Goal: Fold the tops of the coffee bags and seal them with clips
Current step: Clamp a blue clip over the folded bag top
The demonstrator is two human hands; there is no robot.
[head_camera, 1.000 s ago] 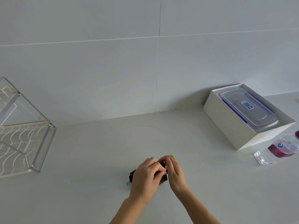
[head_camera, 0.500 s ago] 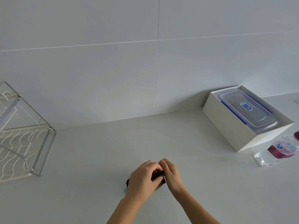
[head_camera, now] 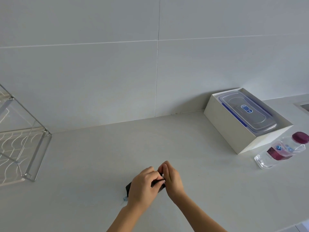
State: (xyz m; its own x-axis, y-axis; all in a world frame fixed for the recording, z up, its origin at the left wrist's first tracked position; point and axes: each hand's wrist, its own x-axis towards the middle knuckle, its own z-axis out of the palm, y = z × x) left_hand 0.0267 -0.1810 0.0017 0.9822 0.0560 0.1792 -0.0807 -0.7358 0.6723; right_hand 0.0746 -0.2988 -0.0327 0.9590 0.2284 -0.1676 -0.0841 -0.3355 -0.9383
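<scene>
Fingers (head_camera: 155, 177) of both hands pinch coffee bag (head_camera: 128, 188) top edge.

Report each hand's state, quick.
Left hand: closed on the dark coffee bag, fingers pinching its top.
Right hand: closed on the same bag's top edge.
</scene>
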